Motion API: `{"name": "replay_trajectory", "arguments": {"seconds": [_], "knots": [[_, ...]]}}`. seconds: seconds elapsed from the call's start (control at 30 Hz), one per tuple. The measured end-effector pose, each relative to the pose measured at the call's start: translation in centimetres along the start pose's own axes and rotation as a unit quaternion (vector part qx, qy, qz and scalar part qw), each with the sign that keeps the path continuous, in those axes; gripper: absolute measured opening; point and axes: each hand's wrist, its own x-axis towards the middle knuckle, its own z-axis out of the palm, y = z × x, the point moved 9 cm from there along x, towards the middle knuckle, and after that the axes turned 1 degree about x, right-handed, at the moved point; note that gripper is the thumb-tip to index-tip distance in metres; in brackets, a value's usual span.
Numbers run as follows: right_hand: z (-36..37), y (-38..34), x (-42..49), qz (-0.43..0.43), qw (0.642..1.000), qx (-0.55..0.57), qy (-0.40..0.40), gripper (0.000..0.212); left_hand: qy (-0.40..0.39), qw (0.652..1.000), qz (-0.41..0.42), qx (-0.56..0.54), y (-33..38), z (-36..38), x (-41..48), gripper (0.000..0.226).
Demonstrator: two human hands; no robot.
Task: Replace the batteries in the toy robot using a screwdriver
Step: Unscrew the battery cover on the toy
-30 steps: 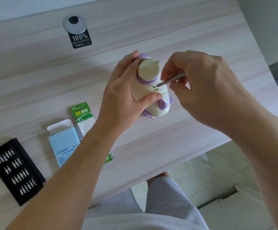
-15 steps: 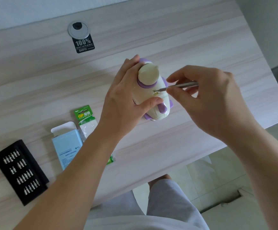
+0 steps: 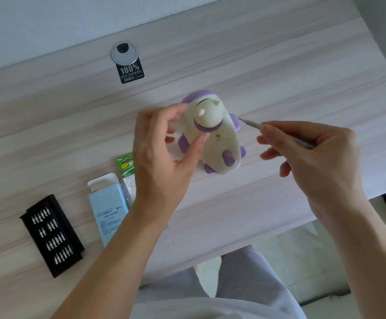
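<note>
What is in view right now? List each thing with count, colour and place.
desk: one, pale wood grain, fills the upper view
toy robot: one, cream and purple, mid-desk, in the left hand
screwdriver: one, silver, in the right hand, tip pointing at the toy but clear of it
bit case: one, black with rows of silver bits, near left of desk
box: one, light blue, flap open, right of the bit case
battery pack: one, green and clear, partly behind the left hand
cable grommet: one, silver, far edge
sticker: one, black, reads 100%, just below the grommet
left hand: holds the toy
right hand: pinches the screwdriver
</note>
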Motion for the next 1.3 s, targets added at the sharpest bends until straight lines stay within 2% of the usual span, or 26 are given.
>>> {"name": "replay_trajectory", "arguments": {"seconds": [0.1, 0.27, 0.47, 0.77, 0.93, 1.3], "knots": [[-0.1, 1.7, 0.5, 0.042, 0.998, 0.052, 0.013, 0.009, -0.013, 0.999, 0.028, 0.015, 0.8, 0.3, -0.6, 0.007], [1.5, 3.8, 1.4, 0.069, 0.996, 0.058, -0.017, 0.027, -0.035, 0.998, 0.033, 0.032, 1.1, 1.7, -0.8, 0.001], [3.8, 4.7, 2.3, 0.08, 0.993, 0.072, -0.049, 0.029, -0.038, 0.997, 0.035, 0.051, 1.4, 2.7, -0.3, 0.004], [5.1, 4.9, 2.5, 0.073, 0.993, 0.073, -0.06, 0.027, -0.012, 0.998, 0.033, 0.052, 1.8, 3.3, -0.2, 0.002], [5.3, 4.9, 2.5, 0.075, 0.993, 0.076, -0.058, 0.028, 0.006, 0.997, 0.037, 0.066, 2.0, 3.4, -0.6, 0.009], [5.6, 4.9, 2.3, 0.09, 0.99, 0.088, -0.067, 0.031, 0.062, 0.994, -0.063, 0.06, 1.0, 4.2, -2.0, 0.007]]}}
